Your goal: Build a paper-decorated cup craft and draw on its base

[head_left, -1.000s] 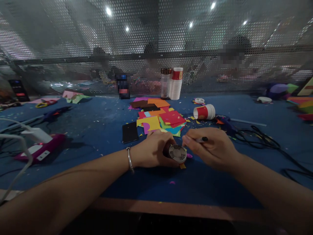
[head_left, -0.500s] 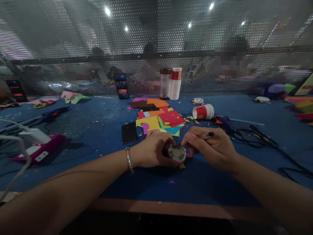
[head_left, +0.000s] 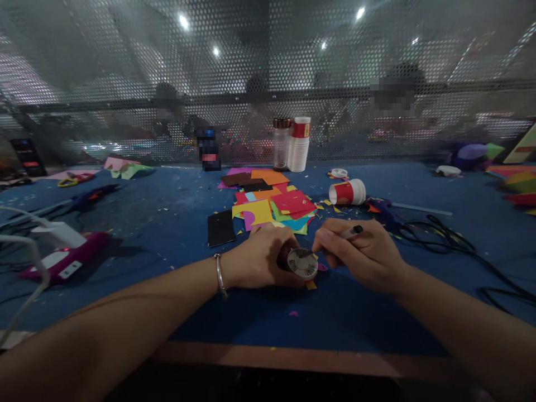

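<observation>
My left hand (head_left: 268,255) is wrapped around a small paper cup (head_left: 302,263), its round white bottom tilted up toward me. Dark pen marks ring that bottom, while most of the cup's side is hidden by my fingers. In my right hand (head_left: 362,251) is a black-ended pen (head_left: 353,231), pinched between thumb and fingers. The pen's tip touches or nearly touches the upper right of the cup's bottom; I cannot tell which. Just beyond my hands lie colored paper sheets (head_left: 257,213) and a black sheet (head_left: 221,228).
Tipped paper cups (head_left: 348,192) lie beyond my right hand, near a glue gun (head_left: 383,212) with a looping black cord (head_left: 448,237). A clear bottle (head_left: 281,146) and a cup stack (head_left: 298,146) stand at the back. A purple power strip (head_left: 69,259) sits left.
The pen tip has shifted slightly over the cup's bottom, and the cup is turned a little. Both hands keep their grips.
</observation>
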Action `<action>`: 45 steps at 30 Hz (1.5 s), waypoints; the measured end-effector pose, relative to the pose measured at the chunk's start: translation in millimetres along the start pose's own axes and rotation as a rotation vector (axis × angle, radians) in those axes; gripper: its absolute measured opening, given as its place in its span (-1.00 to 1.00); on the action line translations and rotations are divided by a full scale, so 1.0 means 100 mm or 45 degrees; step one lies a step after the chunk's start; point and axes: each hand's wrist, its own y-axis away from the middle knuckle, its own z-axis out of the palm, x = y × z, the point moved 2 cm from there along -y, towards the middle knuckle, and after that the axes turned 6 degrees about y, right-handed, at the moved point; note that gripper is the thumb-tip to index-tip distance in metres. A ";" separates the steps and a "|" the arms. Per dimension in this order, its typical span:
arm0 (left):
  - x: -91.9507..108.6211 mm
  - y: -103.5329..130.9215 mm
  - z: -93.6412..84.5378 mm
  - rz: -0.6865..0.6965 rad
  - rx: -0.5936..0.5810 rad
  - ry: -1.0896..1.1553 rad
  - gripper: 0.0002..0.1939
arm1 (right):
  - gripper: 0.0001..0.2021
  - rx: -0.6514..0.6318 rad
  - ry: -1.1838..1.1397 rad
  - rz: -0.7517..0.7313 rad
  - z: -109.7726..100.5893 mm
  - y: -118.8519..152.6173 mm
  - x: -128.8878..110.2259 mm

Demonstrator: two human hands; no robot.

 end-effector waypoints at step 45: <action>-0.03 0.00 0.02 0.026 0.000 0.013 -0.61 | -0.70 -0.006 -0.042 -0.051 0.02 0.00 0.04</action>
